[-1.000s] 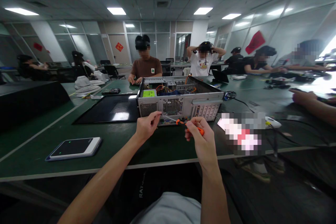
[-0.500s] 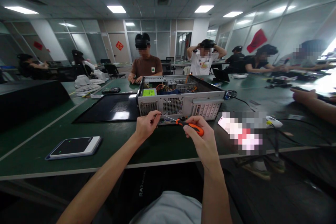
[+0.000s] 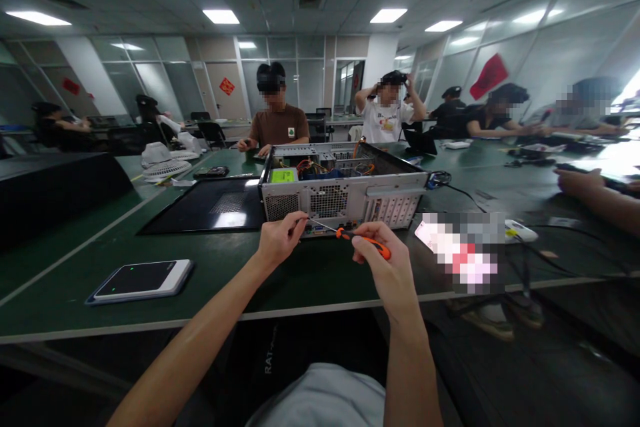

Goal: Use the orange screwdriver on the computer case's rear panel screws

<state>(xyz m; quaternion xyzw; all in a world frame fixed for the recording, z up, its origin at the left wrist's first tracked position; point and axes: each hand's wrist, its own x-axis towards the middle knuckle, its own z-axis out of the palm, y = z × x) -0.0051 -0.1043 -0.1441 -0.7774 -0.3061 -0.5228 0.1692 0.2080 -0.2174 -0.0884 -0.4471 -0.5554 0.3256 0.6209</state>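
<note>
A screwdriver (image 3: 367, 244) with an orange and black handle is in my right hand (image 3: 390, 263), fingers wrapped round the grip. Its thin shaft points left, and the tip meets the pinched thumb and forefinger of my left hand (image 3: 281, 237). Whatever those fingertips hold is too small to make out. Just behind both hands an opened computer case (image 3: 350, 197) lies on its side, its rear panel with vents and slots facing me. Coloured wires and a bright green label show inside it.
A black side panel (image 3: 210, 207) lies left of the case on the green table (image 3: 225, 280). At the front left is a white-edged phone (image 3: 140, 279). Cables (image 3: 560, 260) and a blurred-out item (image 3: 465, 253) lie to the right. Several people sit around.
My right hand and the screwdriver have shifted very slightly to the right and down. My left hand stays almost still. Across the table, a person's hand has lifted a little.
</note>
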